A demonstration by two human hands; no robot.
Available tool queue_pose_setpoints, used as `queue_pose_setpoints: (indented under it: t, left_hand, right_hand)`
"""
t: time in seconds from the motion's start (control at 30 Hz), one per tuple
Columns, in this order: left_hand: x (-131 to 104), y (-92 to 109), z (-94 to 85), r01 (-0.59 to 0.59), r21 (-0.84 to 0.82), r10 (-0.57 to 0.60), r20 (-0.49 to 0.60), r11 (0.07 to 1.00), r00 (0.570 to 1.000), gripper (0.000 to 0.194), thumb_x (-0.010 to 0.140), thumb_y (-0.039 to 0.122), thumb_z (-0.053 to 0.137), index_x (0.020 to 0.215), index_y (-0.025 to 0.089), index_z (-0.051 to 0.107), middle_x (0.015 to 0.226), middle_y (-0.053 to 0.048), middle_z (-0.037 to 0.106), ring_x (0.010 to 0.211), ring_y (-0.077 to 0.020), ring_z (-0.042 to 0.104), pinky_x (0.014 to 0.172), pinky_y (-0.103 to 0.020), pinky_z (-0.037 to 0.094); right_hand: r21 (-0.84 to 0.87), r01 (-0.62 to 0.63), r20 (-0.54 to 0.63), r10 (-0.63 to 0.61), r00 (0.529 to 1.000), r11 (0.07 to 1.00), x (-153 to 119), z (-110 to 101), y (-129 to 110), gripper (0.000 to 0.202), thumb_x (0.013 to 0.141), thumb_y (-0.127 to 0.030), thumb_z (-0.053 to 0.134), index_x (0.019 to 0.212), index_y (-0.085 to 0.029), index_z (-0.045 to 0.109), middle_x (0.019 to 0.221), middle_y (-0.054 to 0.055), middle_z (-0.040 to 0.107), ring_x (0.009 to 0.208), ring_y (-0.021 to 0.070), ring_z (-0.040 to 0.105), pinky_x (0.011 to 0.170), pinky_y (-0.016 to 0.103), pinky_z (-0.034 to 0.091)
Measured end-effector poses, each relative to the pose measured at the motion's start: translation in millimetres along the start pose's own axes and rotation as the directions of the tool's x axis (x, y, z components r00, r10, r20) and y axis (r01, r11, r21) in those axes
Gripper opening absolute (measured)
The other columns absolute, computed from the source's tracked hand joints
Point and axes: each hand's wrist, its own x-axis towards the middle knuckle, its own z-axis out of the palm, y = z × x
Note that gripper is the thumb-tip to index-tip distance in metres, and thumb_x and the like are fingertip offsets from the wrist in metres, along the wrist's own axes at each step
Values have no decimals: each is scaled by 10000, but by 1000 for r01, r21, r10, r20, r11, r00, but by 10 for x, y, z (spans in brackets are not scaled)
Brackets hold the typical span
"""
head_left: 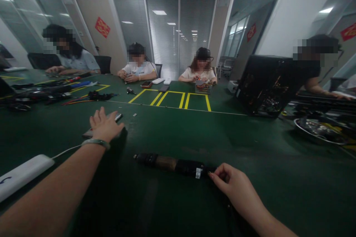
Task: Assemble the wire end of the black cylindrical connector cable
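Note:
My left hand (105, 124), fingers spread, hovers over or rests on a flat dark device (89, 133) on the green table; whether they touch is hard to tell. Across the table in front of me lies a dark cylindrical tool (167, 163) with a brown middle band, a small white label and a metal tip pointing left. At its right end, the thumb and index finger of my right hand (229, 181) are pinched together by the black cable (228, 205). What sits between those fingertips is too small to make out.
A white power strip (25, 176) lies at the left. Cables (97, 96) pile up at the back left. On the right stand a black case (264, 85) and a metal bowl (319, 129) of small parts. Several people sit around the green table (172, 129).

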Motion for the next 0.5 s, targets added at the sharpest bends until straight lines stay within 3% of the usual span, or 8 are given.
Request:
queue_pose_setpoints:
  t: [0.23,0.5]
  left_hand:
    - [210,-62,196,95,16,-96,54,995,994,695,733,504,638,1269,79,513,1525,-200,60,1343,-466,31,1027,-607,9]
    - [268,-126,321,96,80,-103,76,992,992,727,736,596,571,1294,132,521,1531,-208,82,1371,-446,43,1034,-592,-1]
  right_hand:
    - [11,-4,0,4,1000,1000,34,19,30,235,845,-445,603,835,-220,671,757,15,691,647,166,629,502,233,386]
    - [63,-24,3,23,1000,998,23,11,-3,215,843,-431,620,838,-222,667,772,3,693,663,156,632,509,222,399]
